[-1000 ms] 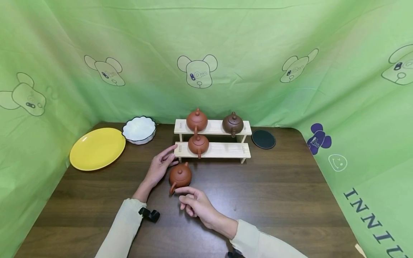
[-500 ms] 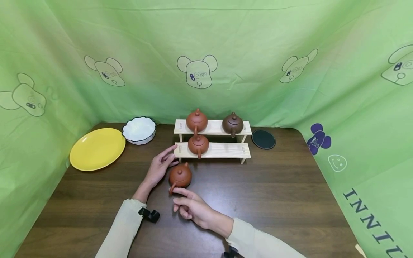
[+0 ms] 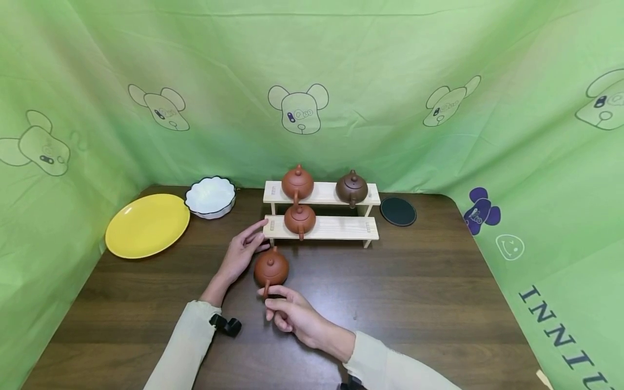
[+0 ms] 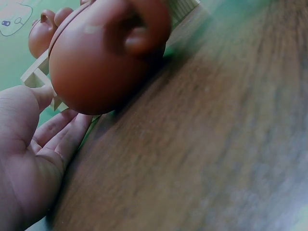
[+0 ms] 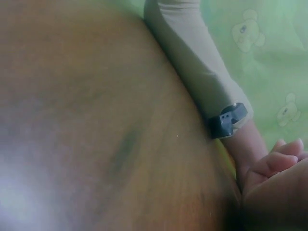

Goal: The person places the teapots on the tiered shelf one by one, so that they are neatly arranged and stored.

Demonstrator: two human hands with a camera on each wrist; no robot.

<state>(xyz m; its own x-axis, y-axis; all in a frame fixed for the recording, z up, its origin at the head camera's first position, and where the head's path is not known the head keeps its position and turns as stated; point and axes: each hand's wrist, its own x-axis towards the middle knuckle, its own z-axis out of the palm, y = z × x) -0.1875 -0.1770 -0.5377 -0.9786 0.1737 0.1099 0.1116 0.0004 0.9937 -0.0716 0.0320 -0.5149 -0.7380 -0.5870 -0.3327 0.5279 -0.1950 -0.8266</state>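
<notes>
In the head view a reddish-brown clay teapot [image 3: 271,266] stands on the table just in front of the two-tier wooden stand. My right hand [image 3: 297,319] pinches its handle between thumb and forefinger. With fairly straight fingers, my left hand [image 3: 239,254] touches the left end of the stand's lower shelf [image 3: 336,227]. A second reddish teapot [image 3: 299,218] sits on that shelf. On the upper shelf [image 3: 325,190] are another reddish teapot [image 3: 298,183] and a dark brown teapot [image 3: 352,187]. The left wrist view has the near teapot [image 4: 106,62] beside my left hand. The right wrist view hides the grip.
A yellow plate [image 3: 147,226] and a white scalloped bowl [image 3: 210,196] lie left of the stand. To its right is a dark round coaster [image 3: 398,210]. A green printed cloth [image 3: 380,49] surrounds the wooden table [image 3: 429,303] at the back and sides.
My right hand has moved left and taken hold of the teapot's handle. The teapot has turned slightly, its spout swinging left and its handle right. My left hand has stayed in place.
</notes>
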